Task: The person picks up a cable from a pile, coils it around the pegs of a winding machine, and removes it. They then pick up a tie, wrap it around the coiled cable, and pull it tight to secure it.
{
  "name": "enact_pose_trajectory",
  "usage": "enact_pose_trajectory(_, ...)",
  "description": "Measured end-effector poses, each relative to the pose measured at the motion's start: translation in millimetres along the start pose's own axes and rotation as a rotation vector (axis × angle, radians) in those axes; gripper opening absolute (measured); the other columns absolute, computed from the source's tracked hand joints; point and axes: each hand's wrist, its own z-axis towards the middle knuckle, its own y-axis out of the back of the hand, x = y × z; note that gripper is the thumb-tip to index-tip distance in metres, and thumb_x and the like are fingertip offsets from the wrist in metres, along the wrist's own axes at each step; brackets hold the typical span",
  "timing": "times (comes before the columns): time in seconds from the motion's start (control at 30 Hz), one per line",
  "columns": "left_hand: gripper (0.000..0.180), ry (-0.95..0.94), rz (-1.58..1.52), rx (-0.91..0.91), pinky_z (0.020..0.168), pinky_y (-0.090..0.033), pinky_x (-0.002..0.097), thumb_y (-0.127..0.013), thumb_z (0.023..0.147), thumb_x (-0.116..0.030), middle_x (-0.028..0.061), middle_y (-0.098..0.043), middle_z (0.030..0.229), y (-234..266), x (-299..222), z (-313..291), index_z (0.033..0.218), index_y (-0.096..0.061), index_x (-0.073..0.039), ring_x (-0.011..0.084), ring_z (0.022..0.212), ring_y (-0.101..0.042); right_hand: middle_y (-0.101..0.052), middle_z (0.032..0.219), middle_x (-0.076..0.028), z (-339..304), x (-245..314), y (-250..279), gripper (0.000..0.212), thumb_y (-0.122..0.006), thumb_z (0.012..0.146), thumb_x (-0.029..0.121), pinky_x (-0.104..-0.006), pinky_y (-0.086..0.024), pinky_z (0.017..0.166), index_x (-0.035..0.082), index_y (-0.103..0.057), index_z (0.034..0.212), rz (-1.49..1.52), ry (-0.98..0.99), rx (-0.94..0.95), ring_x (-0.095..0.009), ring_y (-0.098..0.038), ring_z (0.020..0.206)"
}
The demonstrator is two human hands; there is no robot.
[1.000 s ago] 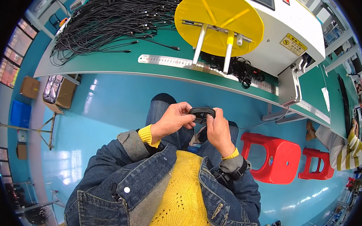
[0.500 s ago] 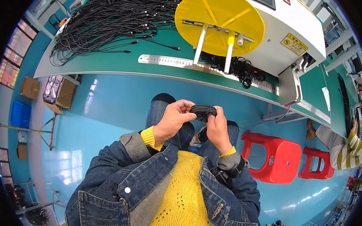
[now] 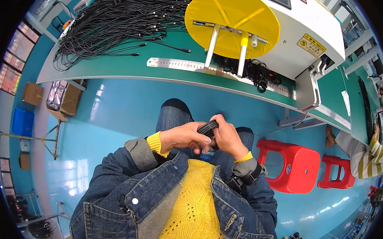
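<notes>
Cable (image 3: 207, 129), black and wound into a coil, is held in the pinch of the right hand (image 3: 227, 136); the left hand (image 3: 183, 137) meets the coil's left side, its fingers half curled and blurred, so I cannot tell whether it grips. Ahead of both, blue floor (image 3: 128, 99) separates them from the front edge of the worktop (image 3: 127, 65). Past that edge lie a ruler (image 3: 172, 64), then a yellow disc (image 3: 229, 42); ahead-left spreads a heap of black cables (image 3: 123, 22). Right of the right hand, a red stool (image 3: 302, 167) bounds the side room.
</notes>
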Motion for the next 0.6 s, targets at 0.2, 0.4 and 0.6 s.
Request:
enact_pose_trajectory(0.2, 0.029, 0.141, 0.515, 0.039, 0.065, -0.047, 0.0261, -0.068, 0.073, -0.014, 0.0063, -0.06, 0.077, 13, 11, 8, 0.096, -0.057, 0.0, 0.014, 0.073, -0.06, -0.057, 0.078, -0.022, 0, 18, 11, 0.017, -0.05, 0.08, 0.008, -0.0444, -0.043, 0.061, 0.002, -0.045, 0.096, 0.1, 0.005, 0.135, -0.04, -0.057, 0.073)
enact_pose_trajectory(0.4, 0.032, -0.366, 0.999, -0.2, 0.064, -0.048, 0.0375, -0.073, 0.065, -0.02, 0.0137, -0.064, 0.08, 3, 28, 14, 0.085, -0.058, 0.0, 0.0262, 0.071, -0.063, -0.057, 0.066, -0.021, 2, 22, -6, 0.018, -0.049, 0.083, 0.018, -0.0464, -0.043, 0.055, 0.0, -0.048, 0.08, 0.087, -0.135, -0.112, -0.04, -0.056, 0.063)
enact_pose_trajectory(0.6, 0.037, -0.309, 1.07, -0.172, 0.063, -0.048, 0.0325, -0.071, 0.068, -0.019, 0.0138, -0.063, 0.083, 8, 36, 15, 0.093, -0.056, 0.003, 0.0237, 0.068, -0.061, -0.055, 0.06, -0.021, -1, 14, -18, 0.023, -0.048, 0.085, 0.019, -0.0472, -0.042, 0.053, 0.0, -0.049, 0.072, -0.181, 0.021, -0.262, -0.042, -0.054, 0.06)
